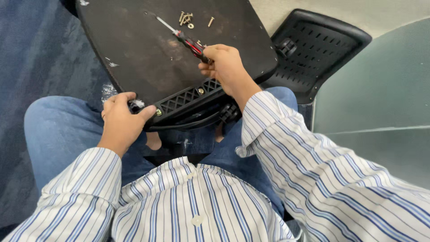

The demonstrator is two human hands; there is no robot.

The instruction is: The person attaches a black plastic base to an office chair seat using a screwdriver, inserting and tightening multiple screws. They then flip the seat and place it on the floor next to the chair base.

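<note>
A red-black screwdriver (188, 41) is gripped by the handle in the closed right hand (224, 67). The black bracket (188, 101) is clamped at its end by the left hand (121, 121), against the stiff, probably heavy seat board (148, 62) on the lap. Small loose screws (187, 19) lie near the tip.

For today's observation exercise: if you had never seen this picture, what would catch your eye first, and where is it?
The red-and-black-handled screwdriver stands out, gripped in the right hand over the dark, flat seat underside at top centre. Just beyond its tip lies a small cluster of brass-coloured screws. Lower left, the left hand grips the end of a black latticed plastic bracket at the board's near edge, above the blue-jeaned lap.
</note>
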